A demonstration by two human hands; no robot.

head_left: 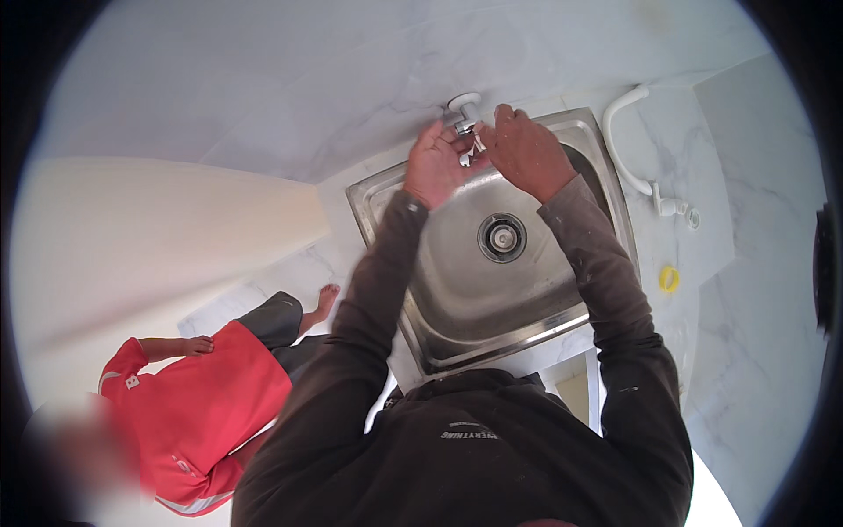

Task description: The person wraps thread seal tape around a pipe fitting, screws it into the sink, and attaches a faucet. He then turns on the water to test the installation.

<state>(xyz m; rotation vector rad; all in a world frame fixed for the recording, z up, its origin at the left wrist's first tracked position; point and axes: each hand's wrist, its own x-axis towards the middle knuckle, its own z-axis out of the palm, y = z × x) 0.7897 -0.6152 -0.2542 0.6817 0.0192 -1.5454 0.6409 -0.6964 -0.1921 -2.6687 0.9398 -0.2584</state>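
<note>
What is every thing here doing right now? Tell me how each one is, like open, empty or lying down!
Steel sink: empty, dry-looking, set in the counter.
Drain: uncovered.
Metal wall fitting: on the wall above the sink, both hands on it.
Left hand: fingers closed around the fitting.
Right hand: fingers pinching at the fitting.
White tap: unmounted, lying flat on the counter.
Yellow ring: lying loose on the counter.
Person in red: beside the counter, barefoot.

Both hands crowd the wall valve (464,109) — the steel sink (457,290) basin below lies open, white tap (625,132) rightward.
</note>
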